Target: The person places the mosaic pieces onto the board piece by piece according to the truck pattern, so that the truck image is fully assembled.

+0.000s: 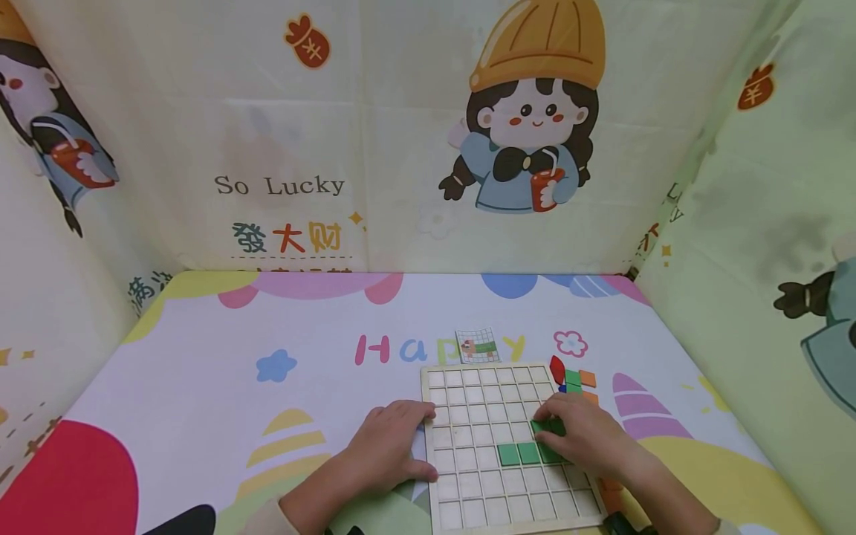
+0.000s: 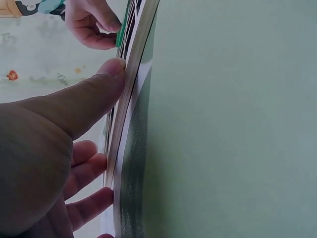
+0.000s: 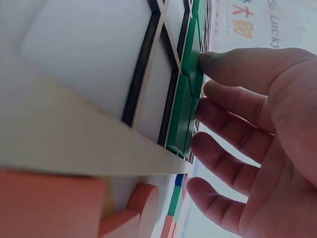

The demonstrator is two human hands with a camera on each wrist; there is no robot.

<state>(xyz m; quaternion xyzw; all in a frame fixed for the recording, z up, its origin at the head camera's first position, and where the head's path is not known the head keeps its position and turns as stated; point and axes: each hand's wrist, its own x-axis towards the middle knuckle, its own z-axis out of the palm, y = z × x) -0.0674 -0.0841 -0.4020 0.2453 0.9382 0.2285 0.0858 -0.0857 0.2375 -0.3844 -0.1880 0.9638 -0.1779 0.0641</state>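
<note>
Seating the green tiles (image 1: 509,455) squarely probably calls for light, level fingertip pressure; they run from the middle of the grid board (image 1: 465,488) toward its right side, some partly under the right hand (image 1: 591,435). That hand's thumb and fingers bend slightly at the tiles; whether they pinch or only press, I cannot tell. The left hand (image 1: 390,447), fingers spread, touches the board's left edge, a useful brace

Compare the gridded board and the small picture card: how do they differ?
The board is large; the card is much smaller. The left hand touches the board's edge, while no hand touches the card. The board holds separate green tiles; the card's coloured picture looks flat, as if printed. Both show a grid of pale squares.
</note>
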